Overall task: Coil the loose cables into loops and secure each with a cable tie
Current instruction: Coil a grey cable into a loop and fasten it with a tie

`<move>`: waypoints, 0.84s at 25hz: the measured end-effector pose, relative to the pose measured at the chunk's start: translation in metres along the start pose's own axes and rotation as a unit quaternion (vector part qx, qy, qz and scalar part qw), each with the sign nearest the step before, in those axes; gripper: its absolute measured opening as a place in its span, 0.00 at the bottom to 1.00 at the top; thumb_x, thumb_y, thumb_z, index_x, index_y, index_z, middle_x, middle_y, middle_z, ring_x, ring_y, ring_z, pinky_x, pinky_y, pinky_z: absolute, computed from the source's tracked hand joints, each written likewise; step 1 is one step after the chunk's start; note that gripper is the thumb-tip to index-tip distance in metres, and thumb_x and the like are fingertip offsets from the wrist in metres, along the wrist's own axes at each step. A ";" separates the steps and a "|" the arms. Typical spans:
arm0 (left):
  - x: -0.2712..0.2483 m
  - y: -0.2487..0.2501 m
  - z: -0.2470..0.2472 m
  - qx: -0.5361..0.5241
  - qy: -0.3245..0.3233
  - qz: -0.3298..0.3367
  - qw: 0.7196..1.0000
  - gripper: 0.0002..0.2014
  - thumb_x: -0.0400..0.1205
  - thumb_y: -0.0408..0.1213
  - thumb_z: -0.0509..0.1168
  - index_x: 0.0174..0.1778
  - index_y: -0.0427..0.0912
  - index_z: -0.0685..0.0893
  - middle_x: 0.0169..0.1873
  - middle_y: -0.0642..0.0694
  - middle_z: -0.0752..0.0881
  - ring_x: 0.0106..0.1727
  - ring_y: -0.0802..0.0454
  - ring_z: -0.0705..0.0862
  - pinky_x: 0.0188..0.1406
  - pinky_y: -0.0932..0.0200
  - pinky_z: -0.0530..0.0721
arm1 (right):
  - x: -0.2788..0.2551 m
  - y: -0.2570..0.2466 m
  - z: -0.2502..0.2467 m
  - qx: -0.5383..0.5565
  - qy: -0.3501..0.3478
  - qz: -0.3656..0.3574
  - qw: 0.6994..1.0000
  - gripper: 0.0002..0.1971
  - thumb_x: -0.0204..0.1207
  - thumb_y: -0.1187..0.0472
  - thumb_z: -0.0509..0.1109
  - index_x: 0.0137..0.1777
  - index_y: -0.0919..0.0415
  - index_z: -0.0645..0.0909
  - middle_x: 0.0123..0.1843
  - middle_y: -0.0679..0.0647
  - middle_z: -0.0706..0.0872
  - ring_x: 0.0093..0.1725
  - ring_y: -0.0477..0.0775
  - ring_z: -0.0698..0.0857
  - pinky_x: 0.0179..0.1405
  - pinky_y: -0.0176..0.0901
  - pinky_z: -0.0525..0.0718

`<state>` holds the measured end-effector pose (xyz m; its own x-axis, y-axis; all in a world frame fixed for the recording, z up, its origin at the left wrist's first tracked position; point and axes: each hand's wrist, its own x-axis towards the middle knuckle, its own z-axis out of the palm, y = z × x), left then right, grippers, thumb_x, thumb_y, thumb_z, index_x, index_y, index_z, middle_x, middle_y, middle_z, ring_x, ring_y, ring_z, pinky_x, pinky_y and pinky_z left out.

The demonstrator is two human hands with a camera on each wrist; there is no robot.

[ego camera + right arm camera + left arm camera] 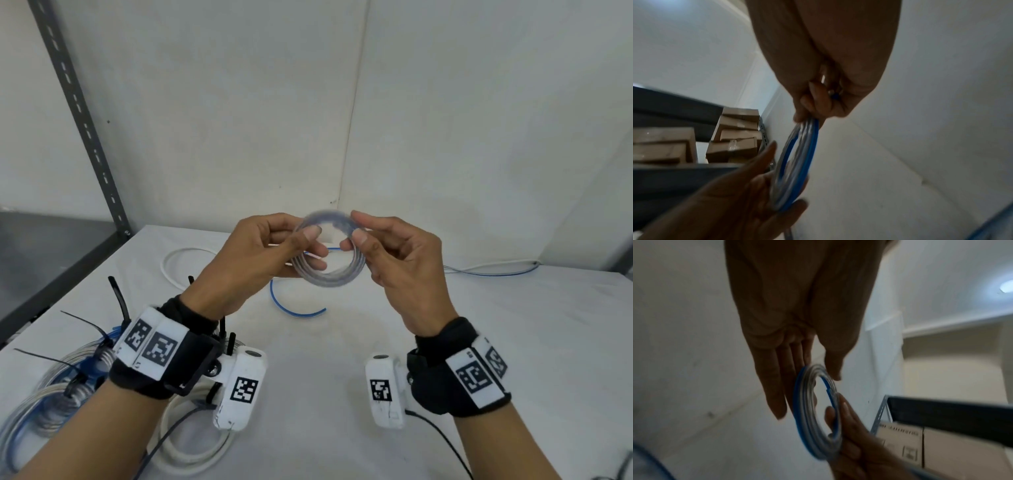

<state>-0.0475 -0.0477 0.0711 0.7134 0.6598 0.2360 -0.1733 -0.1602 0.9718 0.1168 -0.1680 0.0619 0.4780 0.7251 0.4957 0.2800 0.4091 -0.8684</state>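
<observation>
Both hands [329,253] around glossy clear-and-blue coil [327,270]

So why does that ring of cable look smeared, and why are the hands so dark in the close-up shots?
Head view: the coil is motion-blurred, the table sharp. Left wrist view: the left hand is backlit by pale walls, with glare from a ceiling light. Right wrist view: the right hand is shadowed and soft.

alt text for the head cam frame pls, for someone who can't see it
Two bare hands hold a small coil of clear and blue cable above a white table, the left hand pinching its left side and the right hand its right. Finished coils bound with black cable ties lie at the near left; loose blue cable and white cable lie beyond.
</observation>
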 end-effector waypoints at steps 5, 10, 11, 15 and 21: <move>-0.003 -0.004 -0.005 0.155 -0.104 0.016 0.982 0.10 0.80 0.40 0.74 0.55 0.39 0.92 0.43 0.41 0.94 0.43 0.43 0.94 0.48 0.54 0.92 | 0.001 0.002 -0.013 -0.118 -0.171 -0.013 0.978 0.09 0.81 0.71 0.73 0.58 0.64 0.91 0.46 0.56 0.95 0.47 0.55 0.93 0.53 0.42 0.89; -0.002 -0.005 -0.007 0.195 -0.088 0.020 0.977 0.06 0.78 0.36 0.78 0.49 0.40 0.94 0.37 0.41 0.94 0.41 0.41 0.94 0.47 0.52 0.92 | -0.001 0.003 -0.006 -0.161 -0.164 -0.017 0.973 0.08 0.81 0.66 0.75 0.54 0.53 0.92 0.48 0.49 0.95 0.50 0.50 0.92 0.51 0.43 0.88; -0.002 -0.003 -0.009 0.178 -0.070 0.024 0.981 0.07 0.77 0.36 0.78 0.49 0.39 0.94 0.37 0.40 0.94 0.40 0.41 0.94 0.45 0.53 0.92 | 0.001 0.004 -0.005 -0.160 -0.120 -0.025 0.979 0.06 0.80 0.64 0.76 0.52 0.53 0.92 0.46 0.48 0.94 0.49 0.50 0.92 0.48 0.44 0.87; -0.001 0.002 -0.013 0.092 -0.021 0.034 0.995 0.11 0.75 0.36 0.76 0.50 0.35 0.93 0.37 0.34 0.93 0.37 0.43 0.92 0.44 0.51 0.92 | 0.003 0.004 -0.005 -0.112 0.012 -0.048 0.993 0.01 0.76 0.61 0.81 0.44 0.55 0.91 0.42 0.49 0.94 0.45 0.61 0.89 0.39 0.50 0.84; 0.000 0.002 -0.010 0.025 0.022 0.061 0.998 0.11 0.76 0.34 0.74 0.50 0.31 0.91 0.33 0.36 0.91 0.35 0.42 0.92 0.40 0.51 0.93 | 0.001 0.004 0.003 -0.018 -0.005 -0.017 1.000 0.08 0.74 0.66 0.80 0.50 0.55 0.90 0.46 0.52 0.95 0.44 0.52 0.92 0.41 0.42 0.87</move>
<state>-0.0543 -0.0405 0.0733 0.6583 0.6645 0.3537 -0.2221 -0.2775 0.9347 0.1154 -0.1640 0.0587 0.4596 0.7166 0.5247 0.3253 0.4139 -0.8502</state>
